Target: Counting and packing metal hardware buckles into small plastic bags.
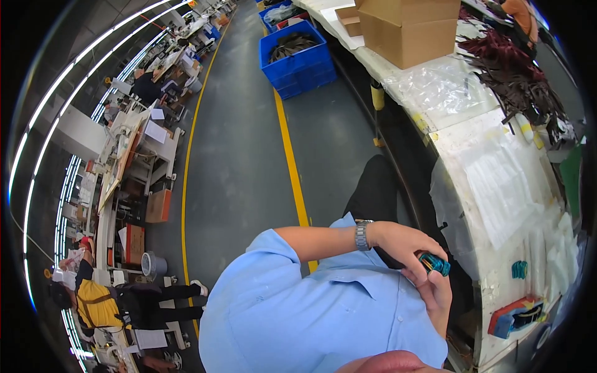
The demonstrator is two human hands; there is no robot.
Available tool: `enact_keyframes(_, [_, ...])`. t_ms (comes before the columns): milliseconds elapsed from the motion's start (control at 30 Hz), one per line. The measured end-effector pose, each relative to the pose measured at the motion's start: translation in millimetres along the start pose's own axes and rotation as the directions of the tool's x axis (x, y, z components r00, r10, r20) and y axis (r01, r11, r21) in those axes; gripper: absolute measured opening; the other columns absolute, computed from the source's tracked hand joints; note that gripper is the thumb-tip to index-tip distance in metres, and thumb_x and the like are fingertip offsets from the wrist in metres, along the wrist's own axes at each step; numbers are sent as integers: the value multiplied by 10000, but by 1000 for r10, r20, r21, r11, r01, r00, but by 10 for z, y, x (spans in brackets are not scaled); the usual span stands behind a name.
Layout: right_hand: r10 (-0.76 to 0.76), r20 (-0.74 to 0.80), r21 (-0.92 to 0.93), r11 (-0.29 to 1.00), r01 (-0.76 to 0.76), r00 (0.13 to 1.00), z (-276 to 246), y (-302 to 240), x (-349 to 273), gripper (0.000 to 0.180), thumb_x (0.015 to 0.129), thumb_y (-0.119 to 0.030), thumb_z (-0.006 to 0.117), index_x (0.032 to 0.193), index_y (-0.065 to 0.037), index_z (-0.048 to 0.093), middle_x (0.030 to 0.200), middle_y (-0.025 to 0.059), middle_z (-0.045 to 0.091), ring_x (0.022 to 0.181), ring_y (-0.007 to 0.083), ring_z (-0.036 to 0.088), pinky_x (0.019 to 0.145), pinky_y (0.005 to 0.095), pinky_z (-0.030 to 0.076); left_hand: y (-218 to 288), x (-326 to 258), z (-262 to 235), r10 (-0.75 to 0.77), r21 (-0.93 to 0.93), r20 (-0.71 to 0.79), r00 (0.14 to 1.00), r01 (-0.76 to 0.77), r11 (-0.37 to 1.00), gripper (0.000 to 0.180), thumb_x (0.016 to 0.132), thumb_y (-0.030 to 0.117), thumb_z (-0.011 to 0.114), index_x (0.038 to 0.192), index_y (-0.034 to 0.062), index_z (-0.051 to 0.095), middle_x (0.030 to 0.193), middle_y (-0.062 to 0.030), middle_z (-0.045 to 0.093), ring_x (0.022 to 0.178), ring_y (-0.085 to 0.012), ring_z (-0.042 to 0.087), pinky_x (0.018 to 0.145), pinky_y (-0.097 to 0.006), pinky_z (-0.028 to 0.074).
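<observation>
In front of my blue shirt, both hands come together on a small glossy teal bundle [435, 263] with some orange-yellow edges. Its exact kind is too small to tell. My left hand [405, 242], with a metal watch on the wrist, curls over it from above. From below, the fingers of my right hand [439, 293] press against it; part of that hand is hidden. A similar teal bundle [520, 269] lies on the white worktable [497, 283] to the right. Nearer to me on that table sits a red and blue open box [515, 317] with dark contents.
Clear plastic bags [500, 186], a cardboard box [407, 31] and a heap of dark strips [516, 74] lie along the table. A blue crate [298, 61] stands on the floor ahead. Across the aisle, a person in yellow [99, 301] is beside workbenches.
</observation>
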State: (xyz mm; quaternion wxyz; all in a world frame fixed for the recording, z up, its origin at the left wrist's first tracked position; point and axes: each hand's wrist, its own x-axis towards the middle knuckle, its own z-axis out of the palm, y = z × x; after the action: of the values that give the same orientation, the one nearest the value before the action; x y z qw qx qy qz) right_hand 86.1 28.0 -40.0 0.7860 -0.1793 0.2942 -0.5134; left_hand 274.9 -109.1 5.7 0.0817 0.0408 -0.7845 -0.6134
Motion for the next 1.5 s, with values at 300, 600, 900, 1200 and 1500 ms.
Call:
enact_keyframes(300, [144,211,-64,989,-133,967,-320,10,78,749,813,-271,860,1419,0,515,1144,198,692,985,316,717,896,431,596,22,-135,187,39,73,-166,985,-28,997,571,885,262,831,1341,-11,620,1290,-165,662,1221,-325,638,1035,-429,521])
enact_keyframes(600, [-45,110,155,987,28,993,-133,-138,235,546,1160,-362,486,1607,-60,402,1582,119,514,1457,279,526,1201,474,447,170,-162,345,280,544,-566,775,97,833,539,797,259,861,1214,4,633,1113,-158,654,1096,-341,599,1079,-468,451])
enact_keyframes(900, [-186,-261,-4,982,191,947,220,-153,800,511,1138,-325,577,1524,6,529,1512,128,600,1404,222,568,1192,373,453,-348,180,502,381,737,-671,637,512,442,656,877,310,769,1362,-87,574,1282,-201,615,1238,-349,581,1212,-570,350])
enact_keyframes(1200, [49,-193,228,974,-4,980,259,-262,1091,556,1141,-337,510,1588,-10,460,1651,183,473,1538,276,441,1302,405,316,-579,123,456,402,715,-698,592,552,430,791,921,401,739,1449,-139,505,1255,-252,647,1198,-348,627,1239,-644,300])
enact_keyframes(1500, [282,-202,233,944,-234,938,154,-332,1335,512,1163,-328,465,1608,-76,471,1669,102,474,1526,230,453,1297,414,320,-542,-64,541,388,679,-731,561,652,337,781,920,436,745,1413,-141,563,1301,-279,650,1278,-395,604,1210,-711,282])
